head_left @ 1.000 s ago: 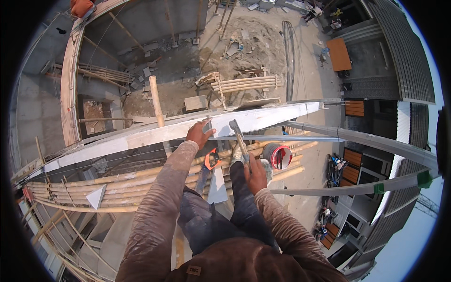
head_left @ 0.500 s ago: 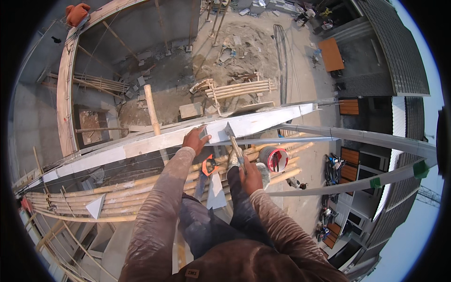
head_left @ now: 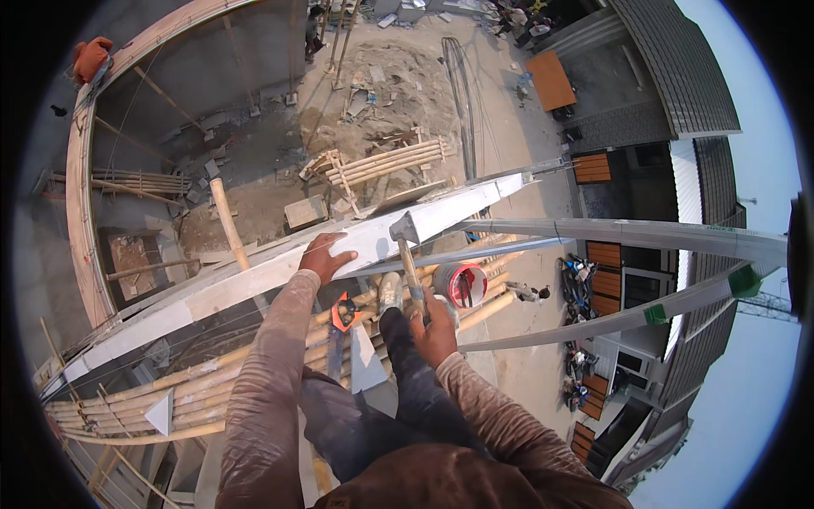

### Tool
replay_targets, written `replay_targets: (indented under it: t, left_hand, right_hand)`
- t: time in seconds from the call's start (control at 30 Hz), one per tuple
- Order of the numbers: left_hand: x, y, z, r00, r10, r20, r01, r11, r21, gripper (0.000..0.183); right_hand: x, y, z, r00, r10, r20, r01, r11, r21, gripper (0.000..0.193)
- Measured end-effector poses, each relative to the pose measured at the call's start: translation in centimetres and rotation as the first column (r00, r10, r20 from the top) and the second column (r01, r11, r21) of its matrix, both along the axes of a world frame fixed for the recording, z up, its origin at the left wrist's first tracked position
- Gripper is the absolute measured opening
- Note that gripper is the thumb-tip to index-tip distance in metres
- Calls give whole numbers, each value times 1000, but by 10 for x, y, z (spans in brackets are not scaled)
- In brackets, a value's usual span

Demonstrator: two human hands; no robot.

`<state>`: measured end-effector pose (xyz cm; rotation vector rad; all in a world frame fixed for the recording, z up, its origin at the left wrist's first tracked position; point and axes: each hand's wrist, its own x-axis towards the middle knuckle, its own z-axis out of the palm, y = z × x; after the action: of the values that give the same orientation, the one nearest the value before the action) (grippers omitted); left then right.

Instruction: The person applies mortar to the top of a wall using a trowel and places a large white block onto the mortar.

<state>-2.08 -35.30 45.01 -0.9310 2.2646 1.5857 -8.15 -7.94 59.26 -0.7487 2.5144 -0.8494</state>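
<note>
A long white beam of blocks (head_left: 271,270) runs slantwise across the view in front of me. My left hand (head_left: 324,259) rests on its face and upper edge, thumb spread away from the fingers. Closed around a wooden handle, my right hand (head_left: 435,329) holds a tool with a broad grey metal head (head_left: 406,227). That head lies against the white beam, right of my left hand; whether it presses on the surface I cannot tell. Below the beam, a handsaw with an orange and black handle (head_left: 344,313) stands beside a white triangular piece (head_left: 366,363).
Bamboo poles (head_left: 203,382) form a scaffold under my legs, high above the ground. A red-and-white bucket (head_left: 462,286) stands right of my foot. Long grey bars (head_left: 627,233) extend rightward. A person in orange (head_left: 91,59) sits on the far left wall. Motorbikes (head_left: 578,284) are parked below.
The view has shifted, so the surroundings sit further left. The tool's head has turned to show its broad face, and my right hand is slightly lower. My left hand stays on the beam.
</note>
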Motion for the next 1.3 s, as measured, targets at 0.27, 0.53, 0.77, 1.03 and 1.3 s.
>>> replay_targets:
  t: [0.27, 0.53, 0.77, 1.03, 1.3]
  left_hand:
    - [2, -2, 5, 997, -51, -49, 49, 998, -42, 63]
    - [4, 0, 9, 995, -45, -87, 43, 999, -21, 61]
    - [7, 4, 8, 995, 2, -104, -4, 1000, -16, 60]
    - [9, 4, 11, 995, 26, -101, -29, 999, -21, 60]
    - [7, 3, 10, 992, 19, -123, -22, 1000, -19, 60]
  right_hand:
    - [-93, -87, 60, 996, -52, 72, 56, 997, -53, 44]
    - [-287, -200, -37, 898, 421, 132, -372, 560, 740, 30]
    - [-291, -193, -110, 843, 465, 269, -434, 294, 852, 29]
    - [-275, -204, -97, 879, 313, 359, -453, 319, 832, 32]
    - [-268, -204, -115, 779, 439, 447, -550, 139, 823, 34]
